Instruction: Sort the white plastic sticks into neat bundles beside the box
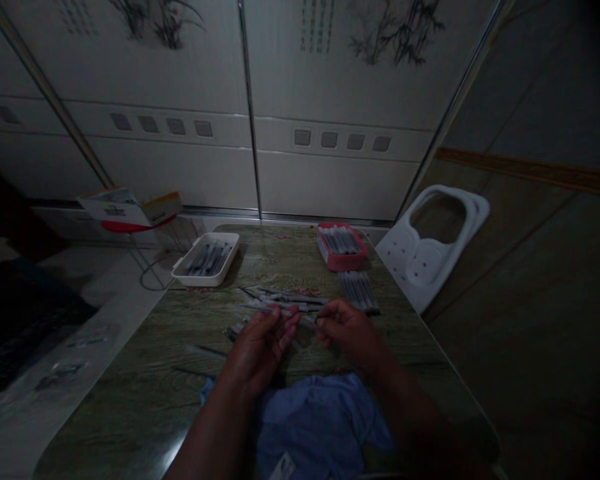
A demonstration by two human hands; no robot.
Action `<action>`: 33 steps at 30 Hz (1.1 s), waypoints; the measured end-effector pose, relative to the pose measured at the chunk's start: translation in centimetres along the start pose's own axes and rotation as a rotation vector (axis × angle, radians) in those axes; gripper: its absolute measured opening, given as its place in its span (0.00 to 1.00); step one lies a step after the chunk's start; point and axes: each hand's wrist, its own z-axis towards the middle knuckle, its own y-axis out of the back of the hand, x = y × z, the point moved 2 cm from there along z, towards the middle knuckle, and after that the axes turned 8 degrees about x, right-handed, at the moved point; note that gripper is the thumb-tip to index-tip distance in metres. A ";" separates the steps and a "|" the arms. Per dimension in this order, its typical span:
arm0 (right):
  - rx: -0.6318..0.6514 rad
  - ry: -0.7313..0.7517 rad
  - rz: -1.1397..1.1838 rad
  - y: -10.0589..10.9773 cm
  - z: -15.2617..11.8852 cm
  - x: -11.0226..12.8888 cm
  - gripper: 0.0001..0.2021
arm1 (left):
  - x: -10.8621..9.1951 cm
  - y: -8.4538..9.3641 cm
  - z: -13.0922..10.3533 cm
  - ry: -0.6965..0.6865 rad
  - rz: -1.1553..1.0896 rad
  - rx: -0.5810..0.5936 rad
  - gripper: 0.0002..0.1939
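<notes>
My left hand (266,340) is palm up over the middle of the table, its thumb and fingers closed on a pale pen. Close on its right, my right hand (341,327) pinches something small and dark-tipped that I cannot make out. Loose pens (290,298) lie in a pile just beyond both hands, and more stick out left of my left hand. A row of pens (357,291) lies side by side beyond my right hand. Nearer me, a blue cloth (315,423) lies bunched between my forearms.
On the wood-patterned table (145,373), a white tray (223,270) of pens stands at the back left, and a pink basket (343,260) of pens at the back right. A white folded stool (420,260) is right of the table. A box (125,210) sits on a red stool.
</notes>
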 end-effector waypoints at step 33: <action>0.067 0.168 0.096 -2.5 -0.8 0.9 0.09 | 0.9 -0.6 -0.4 0.027 0.089 0.081 0.09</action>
